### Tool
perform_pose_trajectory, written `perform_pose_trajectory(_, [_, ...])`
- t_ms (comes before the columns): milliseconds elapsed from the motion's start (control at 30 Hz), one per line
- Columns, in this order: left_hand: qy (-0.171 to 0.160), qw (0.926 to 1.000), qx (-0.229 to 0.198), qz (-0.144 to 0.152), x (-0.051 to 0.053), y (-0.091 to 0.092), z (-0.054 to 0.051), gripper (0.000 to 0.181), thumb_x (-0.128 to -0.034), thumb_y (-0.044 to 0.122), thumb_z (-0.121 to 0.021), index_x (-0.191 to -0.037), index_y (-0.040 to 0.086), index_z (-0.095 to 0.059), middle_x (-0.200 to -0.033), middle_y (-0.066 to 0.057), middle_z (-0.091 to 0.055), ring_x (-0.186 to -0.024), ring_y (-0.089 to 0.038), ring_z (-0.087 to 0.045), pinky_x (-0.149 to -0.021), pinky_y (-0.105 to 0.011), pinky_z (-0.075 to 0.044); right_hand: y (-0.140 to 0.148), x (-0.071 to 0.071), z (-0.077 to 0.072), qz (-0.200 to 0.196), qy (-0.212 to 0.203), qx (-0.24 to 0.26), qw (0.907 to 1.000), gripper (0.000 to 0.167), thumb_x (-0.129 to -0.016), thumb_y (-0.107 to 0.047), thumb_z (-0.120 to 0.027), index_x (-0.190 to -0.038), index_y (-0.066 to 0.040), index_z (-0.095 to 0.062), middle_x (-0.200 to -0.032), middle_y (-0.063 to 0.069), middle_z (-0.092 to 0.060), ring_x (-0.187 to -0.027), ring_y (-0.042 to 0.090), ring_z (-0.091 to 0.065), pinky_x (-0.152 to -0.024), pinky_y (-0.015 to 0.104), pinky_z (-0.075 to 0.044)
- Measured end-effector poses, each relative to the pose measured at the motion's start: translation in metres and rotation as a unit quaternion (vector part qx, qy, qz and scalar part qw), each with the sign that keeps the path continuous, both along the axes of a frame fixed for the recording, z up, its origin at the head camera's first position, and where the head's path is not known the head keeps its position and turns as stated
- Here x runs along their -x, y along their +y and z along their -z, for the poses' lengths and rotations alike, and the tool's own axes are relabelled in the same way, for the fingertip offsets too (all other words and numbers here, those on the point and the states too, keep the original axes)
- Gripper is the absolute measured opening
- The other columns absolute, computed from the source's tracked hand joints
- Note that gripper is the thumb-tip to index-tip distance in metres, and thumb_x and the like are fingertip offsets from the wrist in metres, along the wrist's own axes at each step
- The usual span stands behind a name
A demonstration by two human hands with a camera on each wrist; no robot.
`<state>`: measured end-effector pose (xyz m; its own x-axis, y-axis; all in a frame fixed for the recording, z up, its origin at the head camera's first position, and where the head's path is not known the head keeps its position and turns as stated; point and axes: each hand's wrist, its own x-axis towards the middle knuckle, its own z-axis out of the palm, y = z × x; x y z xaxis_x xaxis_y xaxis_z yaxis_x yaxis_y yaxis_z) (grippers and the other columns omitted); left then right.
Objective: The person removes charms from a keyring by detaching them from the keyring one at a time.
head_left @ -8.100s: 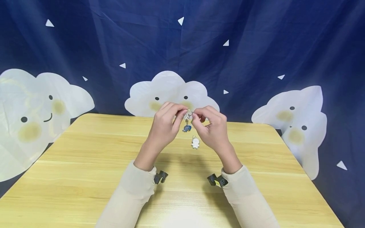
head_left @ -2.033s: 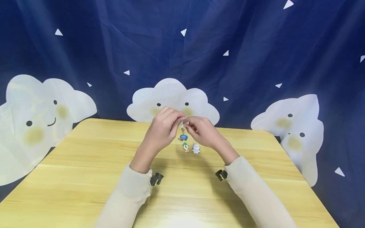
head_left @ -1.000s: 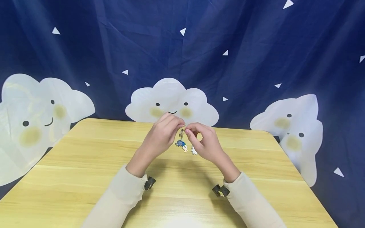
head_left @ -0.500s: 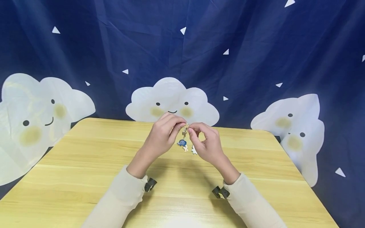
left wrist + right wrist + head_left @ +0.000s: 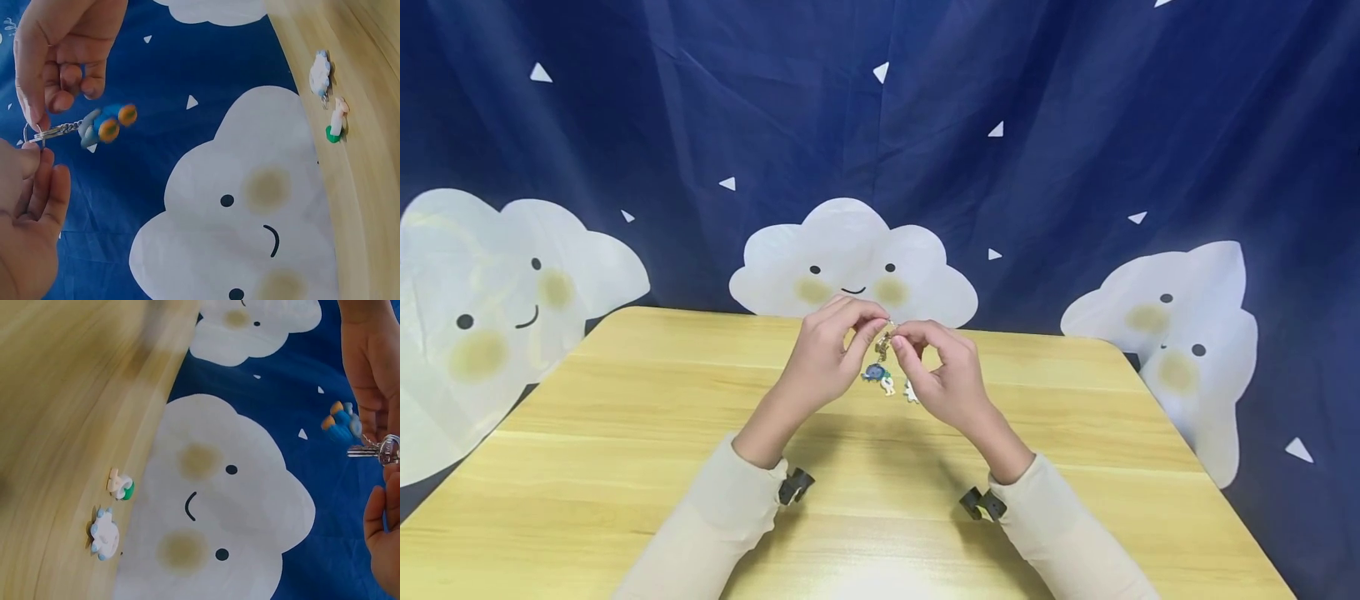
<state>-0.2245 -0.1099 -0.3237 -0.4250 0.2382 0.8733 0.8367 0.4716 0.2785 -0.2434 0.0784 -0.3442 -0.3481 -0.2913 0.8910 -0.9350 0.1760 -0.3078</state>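
Observation:
Between finger and thumb, my left hand (image 5: 823,354) pinches a metal key ring (image 5: 392,447) above the table. My right hand (image 5: 951,375) pinches the same ring from the other side, fingertips close to the left ones. A silver key (image 5: 362,451) hangs from it, beside a blue elephant charm (image 5: 103,125) on a short chain. Below on the table lie a small white figure charm with a green top (image 5: 122,486) and a white charm with pale blue tips (image 5: 320,72). In the head view, my right hand partly covers the white charm (image 5: 912,392).
The light wooden table (image 5: 880,483) reaches back to a dark blue curtain (image 5: 880,125) with smiling white clouds and small white triangles. A black wrist camera sits at each sleeve cuff.
Compared with about eight seconds ago, the green-topped charm now lies on the table beside the white one. Over the last second the hands keep pinching the ring with only slight movement.

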Motion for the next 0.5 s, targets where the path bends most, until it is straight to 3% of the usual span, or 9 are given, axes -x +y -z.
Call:
perform_pose_trajectory(300, [0.038,0.9984,0.038,-0.016,-0.0018,-0.0003,-0.003,0.005,-0.0965,0.0,-0.068,-0.099,0.0,-0.071,-0.097,-0.009,-0.071,-0.091,-0.024,-0.061,-0.081,-0.033,-0.051,0.0005,-0.0001,-0.0008,0.009,0.004,-0.008,0.9999,0.013,-0.088,0.008,-0.068,-0.096,-0.002,-0.071,-0.074,0.003,-0.066,-0.064,0.014,-0.058,-0.06,0.028,-0.05])
perform_pose_trajectory(500, [0.051,0.9976,0.043,-0.016,-0.0021,-0.0011,-0.004,0.006,-0.0979,0.002,-0.066,-0.1,0.001,-0.071,-0.097,-0.009,-0.071,-0.09,-0.025,-0.061,-0.081,-0.032,-0.051,0.0001,-0.0012,-0.0006,0.014,0.004,-0.015,0.9998,0.005,-0.095,-0.002,-0.067,-0.097,-0.003,-0.071,-0.072,0.002,-0.064,-0.065,0.014,-0.058,-0.06,0.026,-0.048])
